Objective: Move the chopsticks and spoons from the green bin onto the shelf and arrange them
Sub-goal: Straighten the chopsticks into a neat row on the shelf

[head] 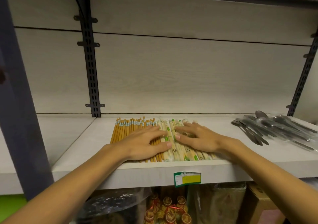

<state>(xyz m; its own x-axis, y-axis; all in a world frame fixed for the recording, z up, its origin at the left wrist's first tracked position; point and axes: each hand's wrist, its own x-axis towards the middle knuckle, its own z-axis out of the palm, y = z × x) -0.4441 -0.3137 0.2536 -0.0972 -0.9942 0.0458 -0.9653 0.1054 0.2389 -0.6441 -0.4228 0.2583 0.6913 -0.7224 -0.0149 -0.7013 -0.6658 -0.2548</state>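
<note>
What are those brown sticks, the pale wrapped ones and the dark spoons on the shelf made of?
Brown chopsticks: likely bamboo or wood, matte tan, paper bands near the ends. Pale chopsticks: light wood, apparently in clear wrappers with green print. Spoons: probably metal, grey and glossy, seemingly bagged in clear plastic.

No legible text; green-and-yellow price tag on the shelf edge too blurred to read

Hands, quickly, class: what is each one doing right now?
Left hand: open, flat on the brown chopsticks.
Right hand: open, flat on the wrapped chopsticks.
</note>
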